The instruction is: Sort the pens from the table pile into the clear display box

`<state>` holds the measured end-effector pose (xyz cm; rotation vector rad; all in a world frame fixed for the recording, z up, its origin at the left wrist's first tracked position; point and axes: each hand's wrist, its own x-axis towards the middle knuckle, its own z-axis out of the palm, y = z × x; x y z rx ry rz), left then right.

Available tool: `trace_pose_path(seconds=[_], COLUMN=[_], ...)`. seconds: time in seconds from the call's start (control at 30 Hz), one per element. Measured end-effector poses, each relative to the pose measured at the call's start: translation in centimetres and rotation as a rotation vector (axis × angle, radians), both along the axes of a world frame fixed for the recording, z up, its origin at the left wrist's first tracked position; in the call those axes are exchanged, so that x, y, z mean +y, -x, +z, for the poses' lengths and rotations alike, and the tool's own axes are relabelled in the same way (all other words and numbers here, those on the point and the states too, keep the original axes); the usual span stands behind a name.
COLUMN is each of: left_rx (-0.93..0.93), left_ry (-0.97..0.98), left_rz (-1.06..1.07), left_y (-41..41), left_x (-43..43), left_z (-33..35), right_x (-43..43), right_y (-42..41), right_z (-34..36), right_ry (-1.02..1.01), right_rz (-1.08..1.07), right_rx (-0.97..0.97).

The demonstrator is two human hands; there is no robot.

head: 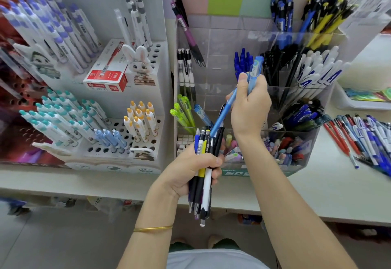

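Note:
My left hand [191,168] grips a bundle of pens [203,188], black, white, yellow and blue, tips pointing down, in front of the table edge. Higher up, my right hand [249,103] holds a light blue pen [252,78], which slants from the bundle's top up toward the clear display box [224,42]. The box has several compartments: green pens [183,112] at front left, dark blue pens [243,60] in the middle, black, white and yellow ones to the right. The loose pile of pens [364,139] lies on the table at the right.
A white perforated pen stand [101,90] with a rabbit figure and a red box stands left of the clear box. A white tray [364,101] with coloured items sits at the far right. The white table edge [105,190] runs across below the displays.

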<state>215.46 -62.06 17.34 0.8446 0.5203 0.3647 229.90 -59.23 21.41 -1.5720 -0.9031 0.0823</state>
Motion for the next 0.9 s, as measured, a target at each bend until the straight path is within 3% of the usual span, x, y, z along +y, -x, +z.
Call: trace_pose_path(seconds=[0.23,0.33,0.6,0.9], left_rx=[0.020,0.012,0.101,0.006], left_ry=[-0.041,-0.042,-0.073,-0.076], left_rz=[-0.025,-0.013,0.137,0.110], left_y=[0.2,0.6,2.1,2.1], left_x=[-0.1,0.0,0.7,0.9], left_z=[-0.2,-0.4,-0.3,0.2], right_x=[-0.6,-0.9,-1.3,0.4], right_y=[-0.2,-0.6,-0.8,2.2], right_z=[0.3,0.9,1.3,-3.1], right_ry=[-0.174,-0.271,-0.475,-0.210], right_rz=[0.022,0.028,-0.021,0.152], right_rx=[0.468,0.550,0.287,0.124])
